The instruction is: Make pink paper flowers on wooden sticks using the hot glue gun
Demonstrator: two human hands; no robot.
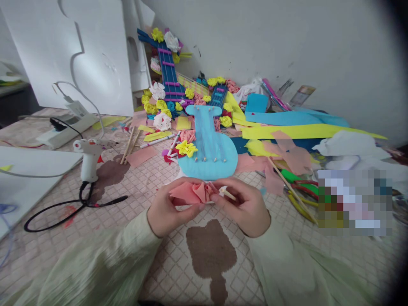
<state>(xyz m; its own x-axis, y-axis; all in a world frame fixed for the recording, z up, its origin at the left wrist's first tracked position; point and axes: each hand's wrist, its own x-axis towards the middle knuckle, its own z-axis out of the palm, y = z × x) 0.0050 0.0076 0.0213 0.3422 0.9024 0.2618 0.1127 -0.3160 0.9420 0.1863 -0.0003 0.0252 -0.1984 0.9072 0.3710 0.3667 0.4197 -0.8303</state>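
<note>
Both hands meet just above the near middle of the table [134,191], close to the body. Left hand [168,209] is closed around the gathered pink paper [193,192], thumb on top and fingers under, pinching its pleats into a loose flower-like bunch. Right hand [244,208] grips the paper's right end together with a short pale stick [228,194], whose tip pokes out between thumb and forefinger.

Folding of this kind seems to go best if the left thumb keeps the pleats pressed flat while the right hand turns only a little at a time, so the gathers stay even and the thin sheet does not tear. Holding the stick near its base, right against the paper, should keep the bunch from slipping off its end.

Just beyond the hands lies a light blue guitar-shaped cutout [208,148], with a yellow paper flower [186,148] touching its left edge. To the left a white glue gun [89,158] stands upright on its black cord, well apart from the hands. Far right, strips of yellow and blue paper [299,127] pile against the wall.
</note>
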